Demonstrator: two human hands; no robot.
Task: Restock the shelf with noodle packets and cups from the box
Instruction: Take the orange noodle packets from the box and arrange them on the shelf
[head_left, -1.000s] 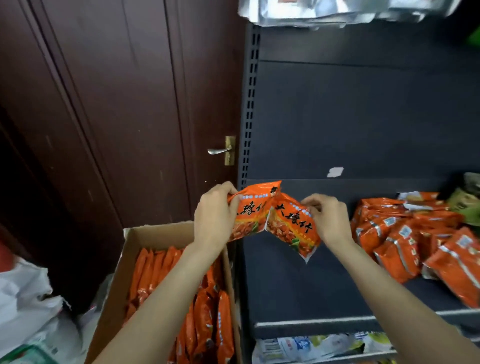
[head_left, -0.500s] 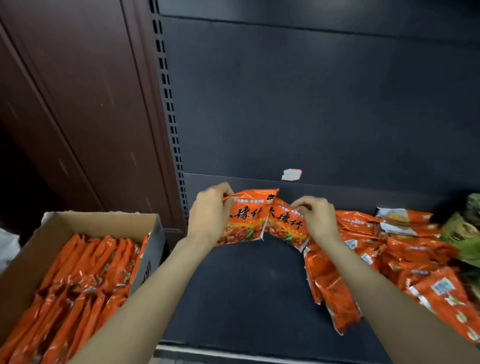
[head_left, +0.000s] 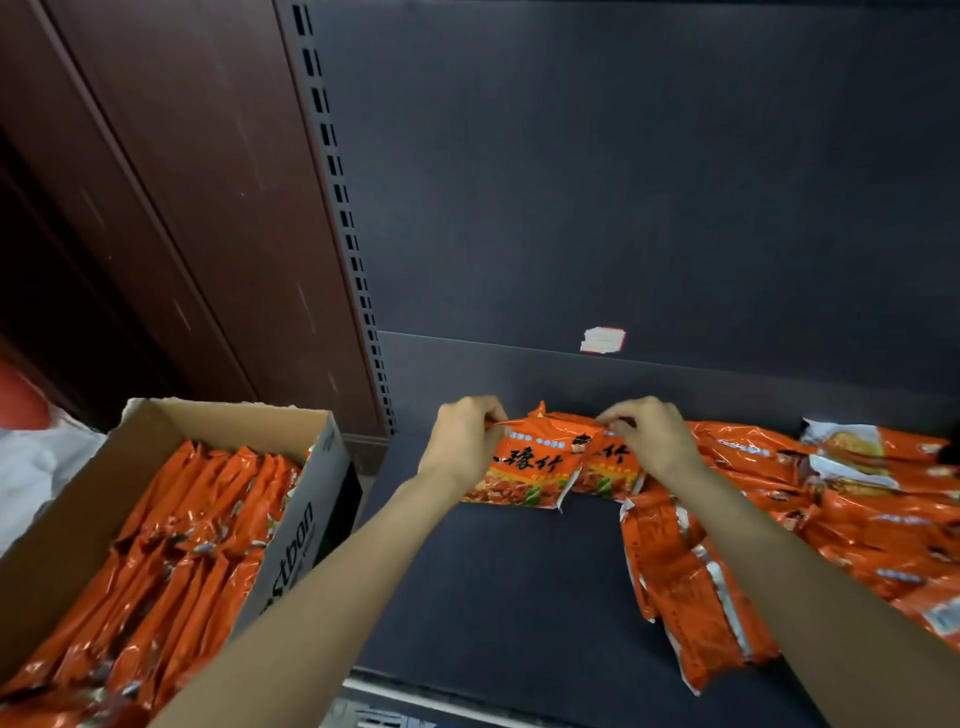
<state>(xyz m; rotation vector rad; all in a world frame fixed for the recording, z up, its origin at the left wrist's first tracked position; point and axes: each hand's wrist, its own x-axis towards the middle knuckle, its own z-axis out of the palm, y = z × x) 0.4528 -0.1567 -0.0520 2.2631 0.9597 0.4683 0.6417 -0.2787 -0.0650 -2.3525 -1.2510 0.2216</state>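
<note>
Head view: box (head_left: 306, 530) packed with orange packets (head_left: 171, 561). Left hand (head_left: 462, 441) and right hand (head_left: 649, 436) each pinch a packet top over bare shelf (head_left: 493, 597), pile (head_left: 831, 509) at right.

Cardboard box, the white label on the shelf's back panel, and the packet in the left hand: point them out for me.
cardboard box (head_left: 306, 512): head view, printed right side wall.
white label (head_left: 602, 340): head view, its middle.
orange noodle packet (head_left: 530, 462): head view, printed front face, gripped by the left hand (head_left: 462, 441).

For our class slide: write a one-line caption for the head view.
Left hand and right hand stand two packets on the shelf.
</note>
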